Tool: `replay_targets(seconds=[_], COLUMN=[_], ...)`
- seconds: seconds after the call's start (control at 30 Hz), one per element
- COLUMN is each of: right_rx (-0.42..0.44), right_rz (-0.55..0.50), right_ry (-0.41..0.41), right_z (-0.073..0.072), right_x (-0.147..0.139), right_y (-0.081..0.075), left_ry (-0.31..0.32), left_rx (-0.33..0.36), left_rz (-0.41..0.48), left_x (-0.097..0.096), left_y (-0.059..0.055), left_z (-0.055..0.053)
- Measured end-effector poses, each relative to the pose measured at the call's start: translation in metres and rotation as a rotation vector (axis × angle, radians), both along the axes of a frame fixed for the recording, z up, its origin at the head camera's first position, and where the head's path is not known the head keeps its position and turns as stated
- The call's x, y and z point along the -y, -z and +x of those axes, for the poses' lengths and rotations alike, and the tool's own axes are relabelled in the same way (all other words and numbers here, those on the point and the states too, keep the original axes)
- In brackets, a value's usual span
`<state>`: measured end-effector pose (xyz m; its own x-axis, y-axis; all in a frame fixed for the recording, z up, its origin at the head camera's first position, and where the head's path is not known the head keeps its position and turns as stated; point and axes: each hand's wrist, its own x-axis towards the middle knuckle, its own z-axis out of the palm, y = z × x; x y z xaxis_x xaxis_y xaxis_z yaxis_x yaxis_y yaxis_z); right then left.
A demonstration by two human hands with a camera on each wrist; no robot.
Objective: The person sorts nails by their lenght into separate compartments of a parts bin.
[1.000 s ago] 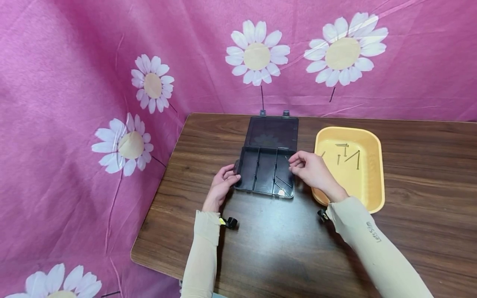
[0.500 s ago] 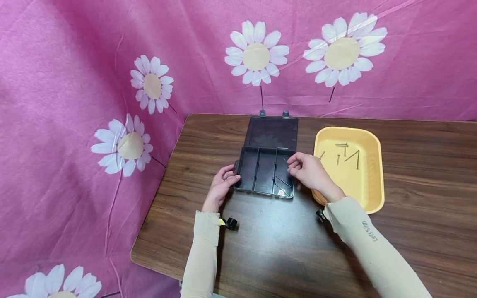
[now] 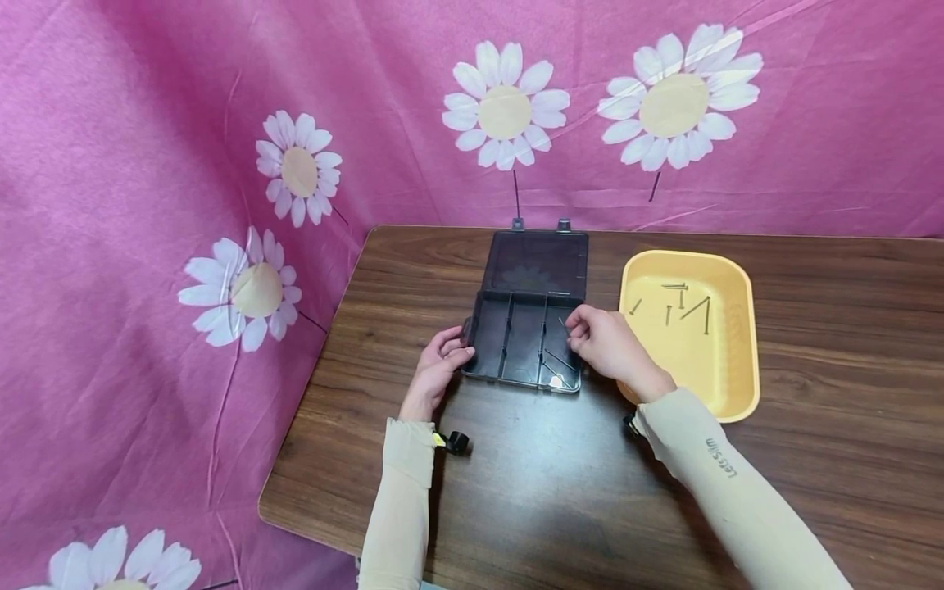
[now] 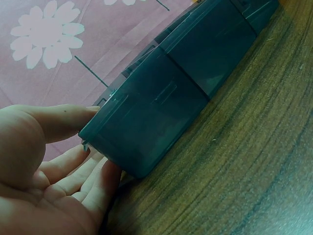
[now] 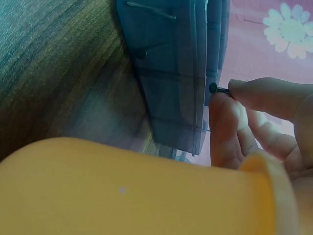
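Note:
A dark translucent organizer box [image 3: 525, 338] lies on the table with its lid [image 3: 538, 262] folded back. My left hand [image 3: 437, 366] grips its left side; in the left wrist view, the thumb lies at the top edge and the fingers against the side and lower edge. My right hand [image 3: 608, 348] pinches a screw [image 5: 222, 90] between thumb and fingers, over the right compartment; its flat round head shows in the right wrist view, thread too blurred to make out. Several screws [image 3: 560, 362] lie in that compartment's near end. The other two compartments show nothing in them.
A yellow plastic tub [image 3: 693, 385] stands to the right of the box, under my right wrist, with several loose screws [image 3: 706, 315] on its bottom. The wooden table [image 3: 516, 492] meets a pink flowered cloth [image 3: 398, 123] at the back and left.
My right hand has shifted slightly left, further over the right compartment, with the screw still pinched. The left hand has stayed on the box. The view has turned very slightly.

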<state>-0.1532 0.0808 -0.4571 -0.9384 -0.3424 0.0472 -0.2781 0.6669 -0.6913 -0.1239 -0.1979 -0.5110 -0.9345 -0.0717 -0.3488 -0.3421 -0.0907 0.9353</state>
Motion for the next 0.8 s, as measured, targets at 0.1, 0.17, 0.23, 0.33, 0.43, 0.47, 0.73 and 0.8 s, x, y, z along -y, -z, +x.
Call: replay_targets(seconds=[0.1,0.17,0.23,0.33,0.43,0.47,0.73,0.8], right_rx=[-0.004,-0.004,-0.006,-0.016,-0.028,-0.031,-0.04,-0.047], right_rz=[0.021,0.026,0.028,0.028,0.028,0.028,0.037,0.036], right_ry=[-0.01,-0.01,-0.009,-0.004,-0.002,-0.001,0.008,0.009], right_z=[0.0005,0.0008,0.001,0.0012,0.0013,0.0014,0.0013,0.0013], right_x=[0.0002,0.0005,0.0006,0.0011,0.0016,0.0018,0.0028,0.0028], right_y=[0.0008,0.0009,0.0013,0.0011,0.0013,0.0012,0.0021,0.0024], left_ry=[0.0,0.003,0.005,0.007,0.006,0.005,0.001,-0.002], left_rx=[0.0,-0.001,-0.002,-0.005,-0.006,-0.006,-0.002,-0.003], left_rz=[-0.002,-0.005,-0.005,-0.003,0.001,0.002,-0.003,0.001], left_x=[0.0,0.0002,0.0004,0.0007,0.0008,0.0008,0.0003,0.0001], left_y=[-0.0001,0.0,0.0003,0.0005,0.0007,0.0006,0.0002,0.0003], left_z=[0.0001,0.0,-0.0001,-0.0001,-0.0001,-0.0001,0.0,0.0])
